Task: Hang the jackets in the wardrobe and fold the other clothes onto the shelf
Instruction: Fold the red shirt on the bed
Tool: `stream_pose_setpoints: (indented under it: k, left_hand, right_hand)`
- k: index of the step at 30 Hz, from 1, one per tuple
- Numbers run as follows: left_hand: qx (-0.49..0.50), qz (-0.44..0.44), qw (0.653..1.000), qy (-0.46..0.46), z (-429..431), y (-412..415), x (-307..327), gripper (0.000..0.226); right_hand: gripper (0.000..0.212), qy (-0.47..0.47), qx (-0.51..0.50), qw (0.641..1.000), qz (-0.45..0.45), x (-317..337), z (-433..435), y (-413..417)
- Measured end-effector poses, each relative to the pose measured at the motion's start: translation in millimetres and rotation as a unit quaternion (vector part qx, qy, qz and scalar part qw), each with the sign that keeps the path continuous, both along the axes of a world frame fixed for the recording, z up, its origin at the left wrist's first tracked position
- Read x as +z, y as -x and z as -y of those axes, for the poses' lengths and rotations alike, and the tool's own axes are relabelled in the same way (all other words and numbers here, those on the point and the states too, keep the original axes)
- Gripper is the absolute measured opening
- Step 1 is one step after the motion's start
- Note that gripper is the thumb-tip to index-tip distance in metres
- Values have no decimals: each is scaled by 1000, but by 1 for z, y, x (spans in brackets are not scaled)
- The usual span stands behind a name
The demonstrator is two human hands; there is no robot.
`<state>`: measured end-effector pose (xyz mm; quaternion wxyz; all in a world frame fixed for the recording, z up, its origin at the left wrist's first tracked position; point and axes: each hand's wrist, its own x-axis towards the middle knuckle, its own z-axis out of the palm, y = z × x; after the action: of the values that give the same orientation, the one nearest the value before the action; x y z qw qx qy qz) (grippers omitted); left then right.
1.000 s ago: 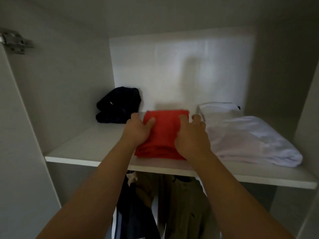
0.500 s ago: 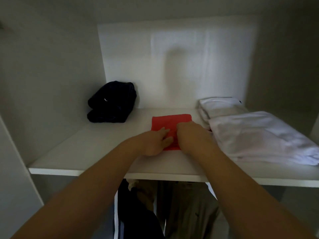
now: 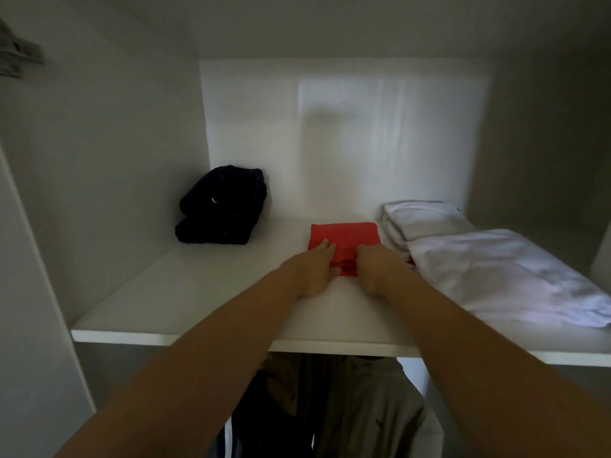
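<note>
A folded red garment (image 3: 347,238) lies flat on the white wardrobe shelf (image 3: 185,305), in the middle and well back from the front edge. My left hand (image 3: 315,269) rests with straight fingers on the garment's near left corner. At the near right part, my right hand (image 3: 377,267) presses down with its fingers bent forward; their tips are hidden. Below the shelf hang jackets (image 3: 360,401), one dark and one olive-grey.
A folded dark navy garment (image 3: 221,206) sits at the back left of the shelf. Folded white clothes (image 3: 496,272) fill the right side, touching the red garment's right edge. The wardrobe's side walls close in left and right.
Both hands went from gripping the red garment's sides near the front edge to pushing it deeper onto the shelf. It now lies farther back, beside the white pile.
</note>
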<state>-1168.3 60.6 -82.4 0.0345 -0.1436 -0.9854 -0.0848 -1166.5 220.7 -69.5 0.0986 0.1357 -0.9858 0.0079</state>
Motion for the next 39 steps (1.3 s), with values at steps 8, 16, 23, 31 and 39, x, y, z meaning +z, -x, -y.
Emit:
stream_pose_setpoints:
  k: [8, 16, 23, 31, 39]
  left_hand:
    - [9, -221, 967, -126, -11, -68, 39, 37]
    - [-128, -251, 882, -378, -80, -153, 33, 21]
    - [-304, -178, 839, -415, -175, -227, 17, 43]
    - [-464, -82, 769, -431, -264, -345, 12, 35]
    - [-577, 39, 692, -433, -352, -557, -17, 22]
  right_hand:
    - [38, 229, -19, 965, -130, 31, -13, -61]
    - [34, 361, -140, 870, -305, 31, -63, -194]
    - [30, 301, -342, 837, -305, 9, -123, -318]
    - [34, 228, -507, 755, -349, 6, -163, -481]
    - [34, 165, -664, 638, -354, -16, -188, -712]
